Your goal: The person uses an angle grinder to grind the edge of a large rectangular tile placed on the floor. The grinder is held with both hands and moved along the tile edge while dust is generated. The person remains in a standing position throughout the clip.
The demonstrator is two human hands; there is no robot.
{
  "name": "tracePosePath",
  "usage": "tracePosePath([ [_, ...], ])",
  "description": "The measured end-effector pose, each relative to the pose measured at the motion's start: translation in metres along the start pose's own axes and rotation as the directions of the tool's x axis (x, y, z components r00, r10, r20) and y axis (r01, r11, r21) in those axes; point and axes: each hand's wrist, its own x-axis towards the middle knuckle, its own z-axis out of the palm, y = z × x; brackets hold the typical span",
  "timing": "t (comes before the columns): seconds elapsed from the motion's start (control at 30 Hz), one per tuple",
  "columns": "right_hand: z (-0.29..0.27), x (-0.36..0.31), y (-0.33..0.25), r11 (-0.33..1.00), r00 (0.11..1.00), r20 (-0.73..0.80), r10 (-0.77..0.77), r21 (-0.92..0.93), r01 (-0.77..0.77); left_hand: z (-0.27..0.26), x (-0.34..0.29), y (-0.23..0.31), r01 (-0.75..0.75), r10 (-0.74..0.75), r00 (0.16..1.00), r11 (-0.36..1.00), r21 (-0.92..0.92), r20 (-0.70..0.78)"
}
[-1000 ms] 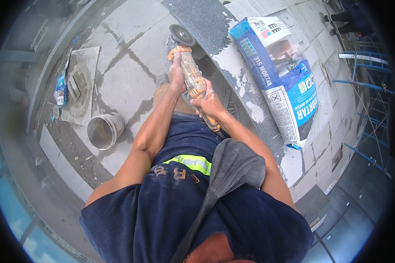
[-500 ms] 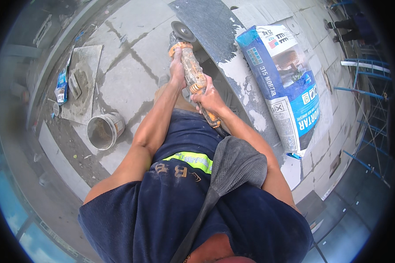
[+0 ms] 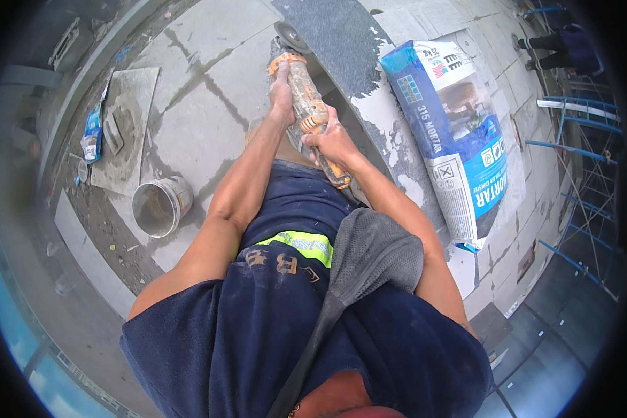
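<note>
Both my hands hold a dusty orange angle grinder [image 3: 306,97], which points away from me with its cutting disc [image 3: 292,36] at the far end. My left hand [image 3: 281,94] is wrapped round the body just behind the head. Further back, my right hand [image 3: 333,143] grips the rear handle. The disc is beside the left edge of a dark stone slab [image 3: 334,31]; whether it touches the slab I cannot tell. Part of the slab's surface is smeared with pale dried material.
A large blue and white mortar bag [image 3: 442,139] lies on the slab to the right. At left are a dirty bucket [image 3: 181,197], a mortar-stained board [image 3: 136,90] and a small blue bag [image 3: 92,136]. Blue scaffold frames [image 3: 571,150] and a person's legs [image 3: 547,52] show far right.
The grinder and both hands have shifted slightly away from me, and the disc looks more tilted. My grip is unchanged.
</note>
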Motion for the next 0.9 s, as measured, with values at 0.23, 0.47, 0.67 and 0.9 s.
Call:
tracePosePath([
  [0.23, -0.001, -0.016, 0.014, 0.999, 1.0, 0.002, -0.028, 0.024, 0.028, -0.001, -0.018, -0.01, 0.012, -0.012, 0.999, 1.0, -0.009, 0.037],
  [0.47, -0.004, -0.036, 0.016, 1.0, 1.0, -0.015, -0.01, -0.013, 0.01, 0.007, -0.043, -0.016, 0.041, -0.039, 0.997, 0.999, -0.031, 0.064],
  [0.67, -0.007, -0.045, 0.019, 1.0, 1.0, 0.003, -0.014, -0.021, 0.014, 0.004, -0.046, -0.024, 0.0, 0.0, 1.0, 1.0, -0.004, 0.021],
  [0.9, -0.011, -0.054, 0.022, 0.999, 1.0, -0.003, 0.024, -0.034, -0.024, 0.012, -0.063, -0.027, 0.052, -0.05, 0.998, 0.996, -0.067, 0.033],
])
